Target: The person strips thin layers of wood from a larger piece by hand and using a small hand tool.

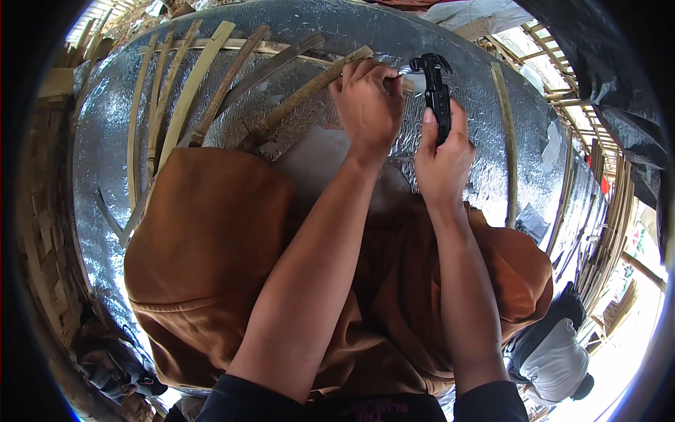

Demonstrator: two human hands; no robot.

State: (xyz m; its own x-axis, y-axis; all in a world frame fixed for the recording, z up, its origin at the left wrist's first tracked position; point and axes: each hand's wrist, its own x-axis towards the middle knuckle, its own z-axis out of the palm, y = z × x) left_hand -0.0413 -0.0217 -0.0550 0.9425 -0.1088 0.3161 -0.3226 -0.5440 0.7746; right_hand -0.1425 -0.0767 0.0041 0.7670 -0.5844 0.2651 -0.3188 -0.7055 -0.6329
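My right hand (444, 158) is closed round the handle of a black hammer multi-tool (439, 102), its thumb along the near side. The tool stands upright with its clawed head at the top, pointing away from me. Just left of it, my left hand (369, 105) is closed, thumb and forefinger curled together; what they pinch is too small to make out. A pale strip end (416, 84) shows between the left fingers and the tool. Beside the left knuckles lies the far end of a brown bamboo strip (302, 93), partly hidden by the hand.
Several bamboo strips (197, 88) fan out on the silver foil sheet (467, 67) at the left. One more strip (508, 133) lies at the right. My brown-clothed legs (204, 225) fill the near middle. Another person (555, 359) is at the lower right, beside bamboo poles.
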